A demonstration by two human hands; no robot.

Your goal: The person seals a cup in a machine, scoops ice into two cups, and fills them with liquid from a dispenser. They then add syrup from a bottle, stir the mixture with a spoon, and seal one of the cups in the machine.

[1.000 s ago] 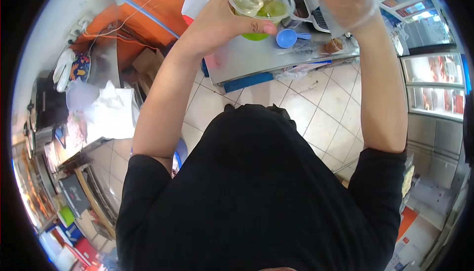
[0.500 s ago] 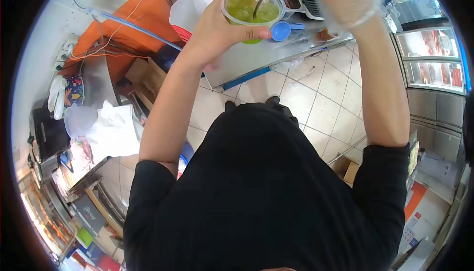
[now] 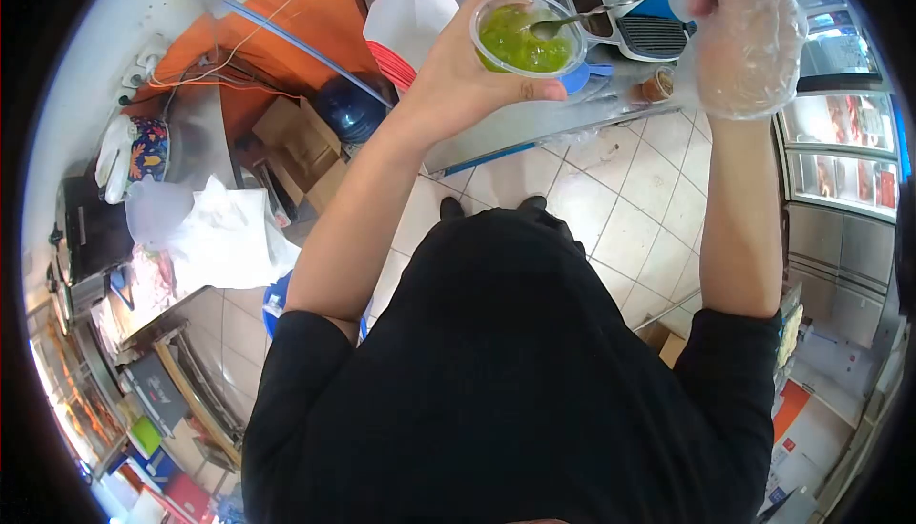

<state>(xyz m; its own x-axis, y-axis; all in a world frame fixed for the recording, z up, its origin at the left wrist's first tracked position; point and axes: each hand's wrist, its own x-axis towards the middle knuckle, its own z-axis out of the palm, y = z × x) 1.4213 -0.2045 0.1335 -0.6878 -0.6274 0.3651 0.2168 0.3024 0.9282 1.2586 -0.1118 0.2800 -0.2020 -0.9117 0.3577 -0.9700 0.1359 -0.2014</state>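
One tiled floor (image 3: 639, 199) is seen lying open between the person's feet and the surface (image 3: 515, 123), whose front edge is run diagonally across the top. To its left, the room is crowded by cardboard boxes (image 3: 305, 147), their count unclear. Two hands are raised over the surface. The right hand (image 3: 744, 37), sheathed in a loose clear glove, is held high at the right, its grip pinched on the handle end of one long metal spoon (image 3: 620, 1). The left hand (image 3: 463, 80) is bare, its grip wrapped around one clear plastic cup (image 3: 528, 37). The cup is held upright in the air above the surface, filled with green pulp, and the spoon's bowl is dipped into it. One blue scoop (image 3: 578, 77) is glimpsed just beyond the cup. One small brown cup (image 3: 656, 85) is stood near the edge, below the gloved hand.
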